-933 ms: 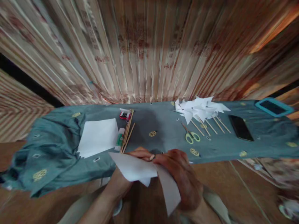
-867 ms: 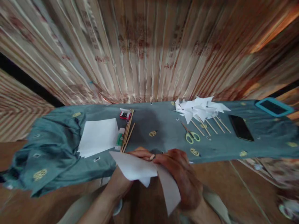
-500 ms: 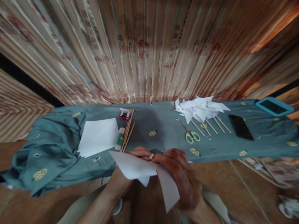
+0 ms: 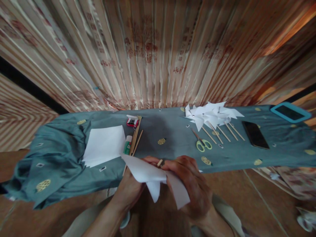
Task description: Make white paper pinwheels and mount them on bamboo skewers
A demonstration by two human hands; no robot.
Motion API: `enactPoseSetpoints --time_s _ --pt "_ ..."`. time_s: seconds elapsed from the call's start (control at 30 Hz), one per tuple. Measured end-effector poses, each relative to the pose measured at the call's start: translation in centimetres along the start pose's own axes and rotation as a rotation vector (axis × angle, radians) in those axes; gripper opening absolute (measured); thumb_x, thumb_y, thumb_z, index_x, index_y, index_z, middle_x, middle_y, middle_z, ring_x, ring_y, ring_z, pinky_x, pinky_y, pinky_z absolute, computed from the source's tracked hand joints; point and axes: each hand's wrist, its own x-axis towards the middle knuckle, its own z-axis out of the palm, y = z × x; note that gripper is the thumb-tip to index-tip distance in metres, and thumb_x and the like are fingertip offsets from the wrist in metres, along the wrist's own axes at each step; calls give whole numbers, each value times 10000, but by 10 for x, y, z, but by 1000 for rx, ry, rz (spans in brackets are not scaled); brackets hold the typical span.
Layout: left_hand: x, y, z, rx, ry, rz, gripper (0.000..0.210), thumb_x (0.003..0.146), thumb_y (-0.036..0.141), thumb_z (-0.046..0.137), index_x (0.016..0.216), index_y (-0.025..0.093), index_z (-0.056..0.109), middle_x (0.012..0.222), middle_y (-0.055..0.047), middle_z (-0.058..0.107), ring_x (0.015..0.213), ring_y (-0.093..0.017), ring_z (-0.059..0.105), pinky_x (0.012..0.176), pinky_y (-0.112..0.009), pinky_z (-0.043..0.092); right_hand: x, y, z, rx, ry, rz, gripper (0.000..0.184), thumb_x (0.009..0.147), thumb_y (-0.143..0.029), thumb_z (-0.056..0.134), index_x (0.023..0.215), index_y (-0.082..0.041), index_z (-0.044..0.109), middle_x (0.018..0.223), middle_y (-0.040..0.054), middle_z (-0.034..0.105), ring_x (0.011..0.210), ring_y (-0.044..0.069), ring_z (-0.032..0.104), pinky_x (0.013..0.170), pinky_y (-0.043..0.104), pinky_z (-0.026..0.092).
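Note:
Just off the near edge of the table, my two hands hold a white paper pinwheel (image 4: 148, 171). Behind its left blade, my left hand (image 4: 130, 187) is closed on it, with most fingers hidden by the paper. My right hand (image 4: 190, 181) is closed too, its fingertips pressed at the pinwheel's middle beside the end of a wooden stick (image 4: 160, 162). One paper blade curls down below the right fingers. Whatever lies between the fingertips is hidden.
Left on the green-grey cloth (image 4: 153, 144) lie paper sheets (image 4: 105, 144), a glue stick (image 4: 127, 144), wooden sticks (image 4: 135, 138) and a small red box (image 4: 132, 121). Rightward are scissors (image 4: 202, 143), several finished pinwheels (image 4: 212, 113), a phone (image 4: 255, 134) and a blue-framed tablet (image 4: 291, 112).
The pinwheel has tilted a little in my hands: its left corner is higher and the lower flap hangs more upright. The stick end has shifted slightly upward. Things on the table stay put.

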Motion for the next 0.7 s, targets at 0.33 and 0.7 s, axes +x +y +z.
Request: enactPoseSetpoints --time_s 0.33,0.7 --pt "2 -2 -1 -76 -66 16 134 665 298 768 747 191 764 797 -36 707 767 -185 636 720 -274 504 2 -1 -2 -6 -8 -33 281 948 -128 494 1226 -119 533 974 86 737 882 168 662 790 329 500" --pt "9 -11 -5 -2 5 -50 300 695 432 768 839 171 738 670 -36 676 537 -126 562 494 -230 437 -3 -9 -5 -30 -54 -51 280 968 -122 431 1222 -120 548 958 74 731 921 162 666 833 315 529"
